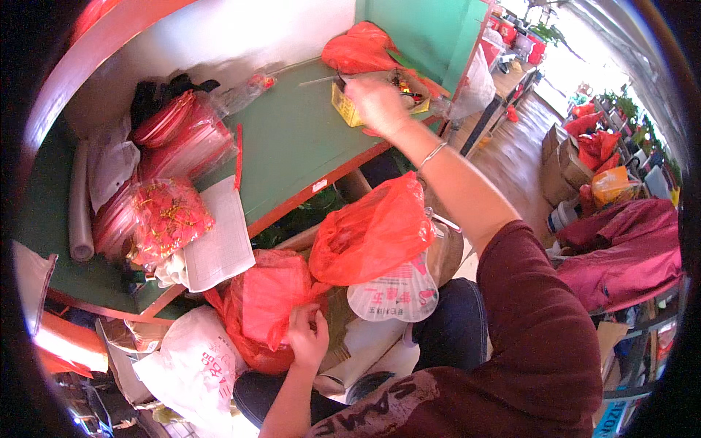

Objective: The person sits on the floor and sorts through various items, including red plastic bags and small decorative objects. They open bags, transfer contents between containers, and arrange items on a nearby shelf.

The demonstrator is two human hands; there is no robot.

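Observation:
My right hand [375,104] reaches over a yellow box [345,107] of small items on the green table. Its fingertips are blurred, so whether they hold anything is unclear. My left hand [308,335] is low in front of me, fingers curled at a red plastic bag [274,298]; whether it grips the bag cannot be seen. Another red plastic bag [372,232] lies just beyond, and a white round-edged fan [394,293] with printing is partly under it. A further red bag [358,49] rests behind the yellow box.
On the green table [290,142] are packs of red envelopes [186,137], a bag of red and gold ornaments [170,216], an open notebook [219,235] and a rolled tube [81,202]. A white plastic bag [191,367] stands at lower left. Cardboard boxes [567,164] sit right, near maroon cloth [624,252].

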